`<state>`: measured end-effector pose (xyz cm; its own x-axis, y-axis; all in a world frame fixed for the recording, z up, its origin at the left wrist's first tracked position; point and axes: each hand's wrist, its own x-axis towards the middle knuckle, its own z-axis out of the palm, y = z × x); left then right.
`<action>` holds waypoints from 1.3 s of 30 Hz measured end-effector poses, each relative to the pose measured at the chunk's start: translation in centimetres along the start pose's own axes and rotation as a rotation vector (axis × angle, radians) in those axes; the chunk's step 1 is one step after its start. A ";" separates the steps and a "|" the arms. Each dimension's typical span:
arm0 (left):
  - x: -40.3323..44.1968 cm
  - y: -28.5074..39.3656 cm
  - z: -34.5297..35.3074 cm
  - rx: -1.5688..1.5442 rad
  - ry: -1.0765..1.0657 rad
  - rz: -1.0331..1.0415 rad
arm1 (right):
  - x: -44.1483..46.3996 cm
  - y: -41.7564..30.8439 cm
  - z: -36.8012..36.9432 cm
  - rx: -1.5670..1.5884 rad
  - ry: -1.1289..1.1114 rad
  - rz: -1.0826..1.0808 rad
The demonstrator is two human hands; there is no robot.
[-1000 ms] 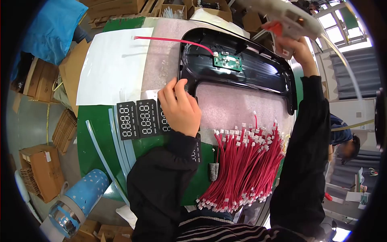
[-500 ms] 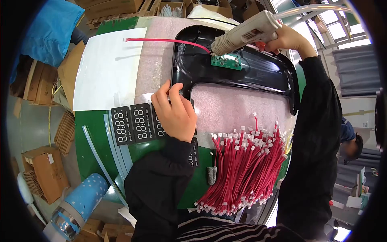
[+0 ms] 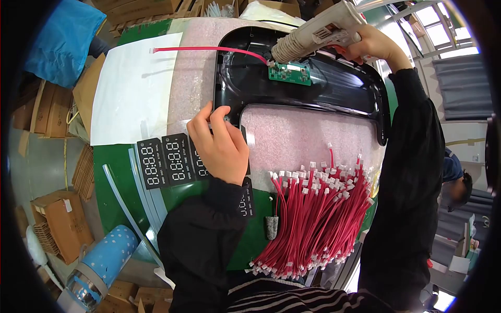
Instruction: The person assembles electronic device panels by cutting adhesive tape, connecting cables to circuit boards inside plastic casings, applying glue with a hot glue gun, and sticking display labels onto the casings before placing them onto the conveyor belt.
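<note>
My right hand (image 3: 373, 46) is wrapped round a light-coloured glue gun (image 3: 318, 32) with a hose at its back. The gun's nozzle end is over the left end of a green circuit board (image 3: 290, 73), which lies inside a curved black plastic housing (image 3: 334, 86). A red cable (image 3: 209, 48) runs from the board leftward over a white sheet (image 3: 133, 88). My left hand (image 3: 219, 146) rests at the housing's lower left corner, fingertips on its edge; the thumb side is partly hidden.
Black display panels (image 3: 175, 158) lie left of and under my left hand. Many red cables (image 3: 318, 219) with white connectors are piled in front. Clear strips (image 3: 130, 203) and a blue dotted bottle (image 3: 112, 250) are at the left. Another person (image 3: 456, 182) is at the far right.
The glue gun in my right hand has come down and left from the upper right to the board. My left hand stays at the housing's corner; the view has shifted slightly.
</note>
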<state>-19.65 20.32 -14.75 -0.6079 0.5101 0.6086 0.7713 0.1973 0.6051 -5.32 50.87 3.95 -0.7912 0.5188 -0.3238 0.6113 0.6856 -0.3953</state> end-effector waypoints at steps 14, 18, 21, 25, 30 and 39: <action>0.0 0.0 0.0 0.004 0.006 -0.007 | 0.8 3.7 -0.6 -0.125 -0.010 0.068; 0.0 0.1 0.1 0.006 0.012 0.003 | 0.4 4.0 -0.5 -0.173 0.052 0.059; 0.0 0.0 0.0 -0.003 0.013 0.011 | 0.5 3.8 -0.6 -0.151 0.037 0.066; 0.0 0.0 0.0 -0.006 0.009 0.008 | 0.5 3.6 -0.7 -0.163 0.006 0.078; -0.1 0.0 0.0 -0.002 0.007 0.012 | 0.5 4.1 -0.7 -0.145 0.074 0.000; -0.1 -0.1 0.1 0.011 0.008 0.014 | 0.8 2.9 -0.6 -0.053 -0.020 -0.018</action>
<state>-19.65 20.33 -14.91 -0.5988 0.5059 0.6209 0.7816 0.1998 0.5909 -4.25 53.58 3.10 -0.8014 0.4958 -0.3345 0.5946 0.7211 -0.3557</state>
